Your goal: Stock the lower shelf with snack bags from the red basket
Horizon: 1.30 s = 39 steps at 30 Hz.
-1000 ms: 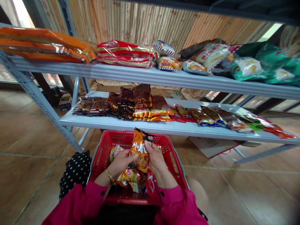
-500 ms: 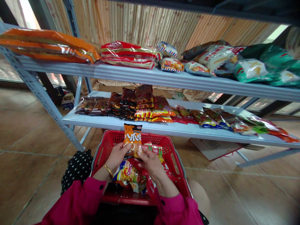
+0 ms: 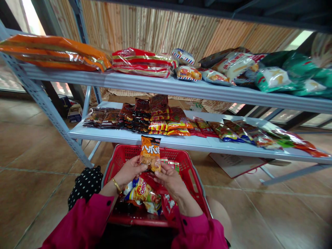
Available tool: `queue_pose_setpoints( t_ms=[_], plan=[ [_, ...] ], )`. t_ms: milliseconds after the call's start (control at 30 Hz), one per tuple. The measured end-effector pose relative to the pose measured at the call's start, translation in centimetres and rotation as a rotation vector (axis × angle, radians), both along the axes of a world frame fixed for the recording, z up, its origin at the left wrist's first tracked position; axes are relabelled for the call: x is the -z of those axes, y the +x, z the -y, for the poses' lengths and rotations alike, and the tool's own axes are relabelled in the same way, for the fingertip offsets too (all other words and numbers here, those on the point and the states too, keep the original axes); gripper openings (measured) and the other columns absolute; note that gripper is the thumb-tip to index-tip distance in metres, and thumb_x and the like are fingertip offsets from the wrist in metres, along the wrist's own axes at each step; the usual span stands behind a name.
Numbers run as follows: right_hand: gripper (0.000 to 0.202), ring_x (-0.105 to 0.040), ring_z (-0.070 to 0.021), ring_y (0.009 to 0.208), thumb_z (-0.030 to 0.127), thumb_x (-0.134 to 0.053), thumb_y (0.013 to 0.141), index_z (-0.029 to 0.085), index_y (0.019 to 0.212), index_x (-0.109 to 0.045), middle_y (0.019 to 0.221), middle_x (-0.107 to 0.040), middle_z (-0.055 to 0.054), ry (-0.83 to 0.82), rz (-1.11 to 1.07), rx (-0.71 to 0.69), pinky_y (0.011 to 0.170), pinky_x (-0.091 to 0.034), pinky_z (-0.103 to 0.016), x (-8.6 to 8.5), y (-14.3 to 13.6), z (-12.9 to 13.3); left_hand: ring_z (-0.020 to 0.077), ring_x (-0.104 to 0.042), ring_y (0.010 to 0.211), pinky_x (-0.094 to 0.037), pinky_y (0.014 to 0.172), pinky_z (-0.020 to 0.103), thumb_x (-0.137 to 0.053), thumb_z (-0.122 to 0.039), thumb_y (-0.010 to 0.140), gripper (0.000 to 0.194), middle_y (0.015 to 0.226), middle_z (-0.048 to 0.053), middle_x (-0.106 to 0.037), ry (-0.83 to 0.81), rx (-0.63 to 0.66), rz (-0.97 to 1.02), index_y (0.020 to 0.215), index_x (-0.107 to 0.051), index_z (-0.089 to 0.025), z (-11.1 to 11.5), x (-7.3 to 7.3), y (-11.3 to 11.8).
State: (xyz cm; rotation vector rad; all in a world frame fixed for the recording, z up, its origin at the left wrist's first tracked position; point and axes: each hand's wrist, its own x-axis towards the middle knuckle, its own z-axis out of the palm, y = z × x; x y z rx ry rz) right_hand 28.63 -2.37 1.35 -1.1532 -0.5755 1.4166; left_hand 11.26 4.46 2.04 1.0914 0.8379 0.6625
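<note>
An orange and black snack packet (image 3: pixel 150 152) is held upright above a red plastic basket (image 3: pixel 191 169), in front of the lower shelf's edge. My left hand (image 3: pixel 130 172) grips the packet's lower left side, and a gold bracelet shows at that wrist. At its lower right side, my right hand (image 3: pixel 169 178) pinches the same packet between thumb and fingers. Beneath my hands, the basket holds a yellow and blue snack bag (image 3: pixel 142 191), a red bag (image 3: pixel 169 204) and several other packets, partly hidden by my hands.
Small snack packets (image 3: pixel 141 116) are lined up along the lower shelf (image 3: pixel 114 135). Large orange bags (image 3: pixel 57 52), red bags (image 3: pixel 142 62) and green bags (image 3: pixel 275 77) lie on the upper shelf (image 3: pixel 145 82). Beneath the lower shelf at right is a flat box (image 3: pixel 233 164).
Both hands and the orange packet have shifted slightly to the right. The packet is still held between them, and the view has moved a little.
</note>
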Motion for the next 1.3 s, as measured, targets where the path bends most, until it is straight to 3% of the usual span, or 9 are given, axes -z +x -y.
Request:
queue_pose_setpoints(
  t_ms=[267, 700, 867, 967, 1067, 1300],
  plan=[
    [0.053, -0.072, -0.0165, 0.076, 0.022, -0.084, 0.061, 0.023, 0.111, -0.067, 0.111, -0.072, -0.007, 0.0, 0.013, -0.125, 0.058, -0.056, -0.022, -1.0, 1.1, 0.3, 0.0037, -0.032, 0.041, -0.024, 0.04, 0.018, -0.08, -0.046, 0.062, 0.072, 0.053, -0.01, -0.046, -0.071, 0.008, 0.012, 0.121, -0.055, -0.016, 0.0, -0.9, -0.4],
    [0.056, -0.073, -0.0168, 0.067, 0.016, -0.083, 0.06, 0.024, 0.112, -0.065, 0.108, -0.073, -0.006, -0.05, -0.01, -0.084, 0.053, -0.057, -0.021, -1.2, 1.5, 0.3, 0.0051, -0.037, 0.042, -0.025, 0.042, 0.019, -0.083, -0.039, 0.059, 0.069, 0.053, -0.008, -0.05, 0.003, 0.049, -0.026, 0.119, -0.057, -0.014, -0.6, -0.5, -0.5],
    [0.056, -0.072, -0.0163, 0.065, 0.016, -0.084, 0.058, 0.024, 0.11, -0.066, 0.109, -0.073, -0.005, -0.037, 0.014, -0.026, 0.052, -0.057, -0.022, -0.7, 1.6, 0.3, 0.0077, -0.051, 0.056, -0.035, 0.053, 0.019, -0.085, -0.035, 0.057, 0.067, 0.072, 0.0, -0.066, 0.048, 0.037, 0.023, 0.116, -0.061, -0.014, -0.7, -0.5, -0.1],
    [0.057, -0.072, -0.0156, 0.065, 0.016, -0.084, 0.058, 0.025, 0.111, -0.066, 0.11, -0.072, -0.005, -0.031, 0.011, -0.023, 0.053, -0.057, -0.023, -0.6, 1.7, 0.3, 0.0149, -0.062, 0.076, -0.041, 0.058, 0.021, -0.081, -0.041, 0.062, 0.066, 0.092, 0.007, -0.072, -0.016, 0.02, -0.031, 0.119, -0.059, -0.016, -0.6, -0.6, -0.2],
    [0.057, -0.072, -0.0166, 0.066, 0.016, -0.084, 0.057, 0.024, 0.111, -0.066, 0.109, -0.072, -0.005, -0.028, 0.024, -0.032, 0.052, -0.057, -0.022, -0.7, 1.8, 0.5, 0.0198, -0.064, 0.09, -0.047, 0.069, 0.025, -0.078, -0.044, 0.066, 0.059, 0.098, 0.009, -0.072, -0.098, 0.032, 0.011, 0.115, -0.063, -0.016, -0.4, -0.8, -0.3],
    [0.065, -0.071, -0.0164, 0.073, 0.021, -0.085, 0.055, 0.025, 0.116, -0.062, 0.1, -0.074, -0.003, -0.01, 0.059, -0.017, 0.06, -0.055, -0.025, -0.8, 1.3, 0.6, 0.0183, -0.065, 0.082, -0.048, 0.077, 0.028, -0.083, -0.04, 0.058, 0.049, 0.092, 0.006, -0.073, -0.096, -0.045, 0.082, 0.098, -0.07, -0.014, -0.3, -0.2, 0.3]
  ],
)
